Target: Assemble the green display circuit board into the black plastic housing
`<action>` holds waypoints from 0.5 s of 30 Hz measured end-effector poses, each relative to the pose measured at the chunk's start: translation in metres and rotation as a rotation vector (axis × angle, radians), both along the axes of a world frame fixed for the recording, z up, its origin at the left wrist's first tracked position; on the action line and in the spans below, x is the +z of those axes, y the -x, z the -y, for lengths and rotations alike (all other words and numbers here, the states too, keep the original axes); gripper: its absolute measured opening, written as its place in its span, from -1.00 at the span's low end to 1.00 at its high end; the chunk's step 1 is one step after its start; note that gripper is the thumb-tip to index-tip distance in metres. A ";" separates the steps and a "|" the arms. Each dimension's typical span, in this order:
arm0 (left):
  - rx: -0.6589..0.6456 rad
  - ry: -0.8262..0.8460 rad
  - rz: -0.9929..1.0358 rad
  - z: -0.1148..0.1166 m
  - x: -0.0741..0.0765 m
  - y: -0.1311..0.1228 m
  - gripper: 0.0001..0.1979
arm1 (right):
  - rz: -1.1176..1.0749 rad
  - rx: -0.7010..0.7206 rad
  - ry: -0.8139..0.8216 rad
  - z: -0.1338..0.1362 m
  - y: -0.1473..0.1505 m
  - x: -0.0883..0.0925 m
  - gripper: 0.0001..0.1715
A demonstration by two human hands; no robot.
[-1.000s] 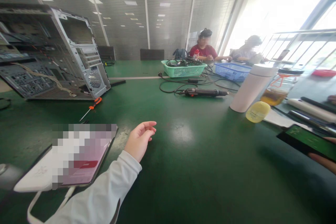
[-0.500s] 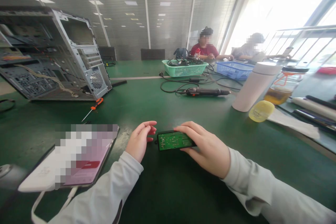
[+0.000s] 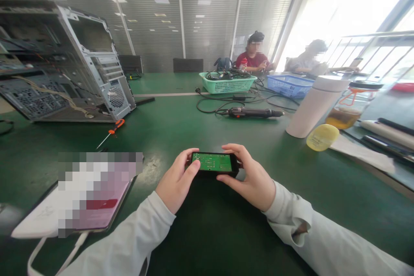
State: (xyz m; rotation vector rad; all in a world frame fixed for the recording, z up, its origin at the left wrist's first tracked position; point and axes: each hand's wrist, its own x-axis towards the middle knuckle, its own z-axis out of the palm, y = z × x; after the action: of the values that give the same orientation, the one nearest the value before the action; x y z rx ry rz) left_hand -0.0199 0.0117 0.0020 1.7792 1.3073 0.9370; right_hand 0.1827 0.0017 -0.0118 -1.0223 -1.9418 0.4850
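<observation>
A small black case with a green circuit board (image 3: 212, 162) showing on top is held just above the green table (image 3: 226, 233), straight in front of me. My left hand (image 3: 176, 180) grips its left end, thumb across the edge. My right hand (image 3: 250, 177) grips its right end, fingers curled over the top and thumb below. Both sleeves are light grey.
A phone on a white power bank (image 3: 77, 198) lies at the near left. An open computer case (image 3: 61, 64) and an orange screwdriver (image 3: 111, 131) are behind it. An electric screwdriver (image 3: 254, 113), two baskets (image 3: 226, 84), a white flask (image 3: 312, 105), a yellow lid (image 3: 321, 137) and two seated people are further back.
My right hand brought the board in from the far right to the middle. My left hand, open on the table before, has closed on the board's left end, and both hands lifted it slightly.
</observation>
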 end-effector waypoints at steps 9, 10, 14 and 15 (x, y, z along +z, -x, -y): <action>-0.126 0.030 -0.004 0.003 0.002 0.000 -0.58 | -0.518 0.026 0.673 -0.005 0.003 0.009 -0.36; -0.136 0.057 0.022 0.003 0.004 -0.001 -0.62 | -0.575 0.040 0.797 -0.005 0.003 0.011 -0.31; -0.104 0.038 -0.007 0.001 0.005 0.000 -0.64 | -0.593 0.136 1.113 -0.005 -0.002 0.016 -0.41; -0.089 0.031 -0.011 0.000 0.005 0.000 -0.61 | -0.575 0.196 1.216 -0.005 -0.004 0.018 -0.48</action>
State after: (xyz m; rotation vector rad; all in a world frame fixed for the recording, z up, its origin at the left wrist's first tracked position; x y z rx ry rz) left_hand -0.0198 0.0113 0.0066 1.8057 1.2325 0.8543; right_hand 0.1862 0.0067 0.0062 -1.1696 -1.1143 1.9628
